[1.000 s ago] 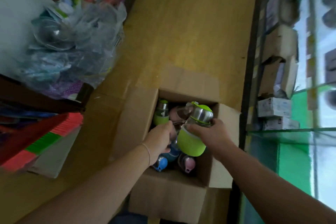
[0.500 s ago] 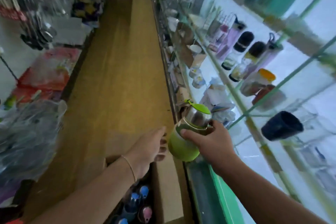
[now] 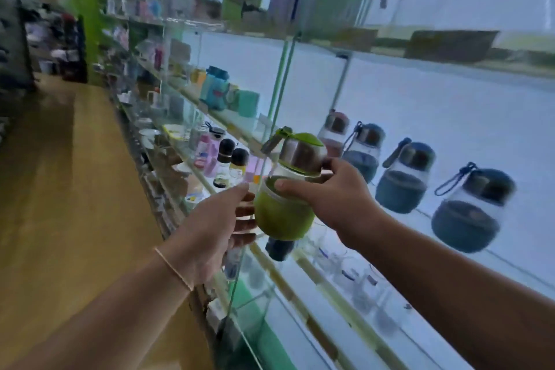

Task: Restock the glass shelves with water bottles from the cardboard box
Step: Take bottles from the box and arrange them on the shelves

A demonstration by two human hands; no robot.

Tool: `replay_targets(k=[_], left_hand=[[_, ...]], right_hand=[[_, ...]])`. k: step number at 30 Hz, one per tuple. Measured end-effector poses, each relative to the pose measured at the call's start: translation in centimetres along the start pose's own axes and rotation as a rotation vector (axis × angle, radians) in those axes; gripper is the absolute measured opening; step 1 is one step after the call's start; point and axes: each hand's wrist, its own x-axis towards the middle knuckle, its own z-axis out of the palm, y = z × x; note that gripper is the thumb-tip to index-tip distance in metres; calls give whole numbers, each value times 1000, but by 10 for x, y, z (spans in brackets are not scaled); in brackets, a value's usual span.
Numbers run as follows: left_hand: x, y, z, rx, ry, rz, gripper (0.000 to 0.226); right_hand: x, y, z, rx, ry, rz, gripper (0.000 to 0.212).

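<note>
My right hand (image 3: pixel 333 192) grips a round green water bottle (image 3: pixel 282 213) with a steel collar and green lid, held upright in front of the glass shelves (image 3: pixel 339 279). My left hand (image 3: pixel 216 219) reaches in from the left with fingers extended, touching the bottle's green sleeve. On the shelf behind stand three blue-sleeved bottles (image 3: pixel 399 186) of the same shape and one pink one (image 3: pixel 333 132). The cardboard box is out of view.
A vertical glass panel edge (image 3: pixel 255 189) runs just left of the bottle. Shelves further left carry cups, small bottles (image 3: pixel 222 165) and teal boxes (image 3: pixel 216 90). A lower shelf holds clear glasses (image 3: pixel 354 276). The wooden aisle floor (image 3: pixel 60 189) lies at left.
I have looked up from the box to the shelves. My right hand has lifted the green bottle to shelf height, and my left hand has risen to touch it.
</note>
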Motion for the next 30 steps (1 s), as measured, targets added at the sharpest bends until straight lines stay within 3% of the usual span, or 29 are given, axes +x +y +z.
replay_targets(k=[6, 15, 20, 30], left_hand=[[-13, 18, 93, 61, -135, 46, 39], [-23, -7, 221, 109, -347, 21, 33], [-31, -24, 274, 149, -480, -66, 32], [-34, -59, 339, 228, -589, -186, 39]], right_hand=[[-12, -7, -107, 20, 107, -13, 51], [-44, 32, -239, -70, 299, 82, 49], [-59, 62, -289, -75, 390, 139, 57], [-77, 102, -336, -119, 505, 226, 54]])
